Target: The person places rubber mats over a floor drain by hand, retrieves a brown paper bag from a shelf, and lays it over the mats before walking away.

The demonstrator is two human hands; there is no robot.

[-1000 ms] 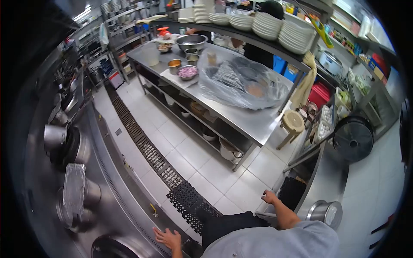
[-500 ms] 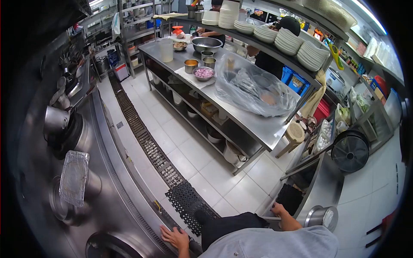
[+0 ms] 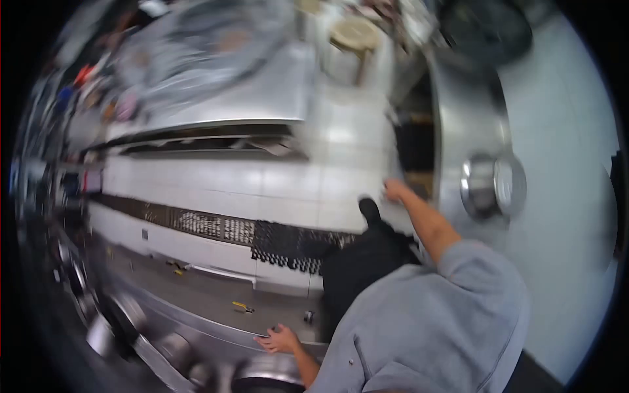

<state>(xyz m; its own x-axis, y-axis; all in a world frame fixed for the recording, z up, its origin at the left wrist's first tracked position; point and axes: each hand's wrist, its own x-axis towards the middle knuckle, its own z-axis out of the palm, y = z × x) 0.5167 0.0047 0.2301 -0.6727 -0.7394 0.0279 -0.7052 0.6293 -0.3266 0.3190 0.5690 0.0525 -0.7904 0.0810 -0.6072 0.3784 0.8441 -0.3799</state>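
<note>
My left hand (image 3: 278, 339) rests by the edge of the steel cooking counter (image 3: 196, 324), with its fingers spread and nothing held. Close below it is a round steel pot (image 3: 268, 372), cut off by my arm and the frame's bottom. My right hand (image 3: 394, 190) reaches out at the front of a low steel counter (image 3: 462, 118), beside its dark opening (image 3: 417, 147). Its fingers look curled, but blur hides what they may hold. On that low counter stands a steel pot (image 3: 481, 187).
A steel table (image 3: 275, 85) carries a large clear plastic bag (image 3: 190, 59). A stool (image 3: 356, 36) stands past its end. A black rubber mat (image 3: 288, 245) and a floor drain grate (image 3: 196, 221) run along the white tiles. A yellow-handled item (image 3: 242, 306) lies near the cooking counter.
My view has swung right and down, blurring much of the scene. The low counter and its pot now appear higher in view. My right arm is stretched further forward; my left hand stays by the counter edge.
</note>
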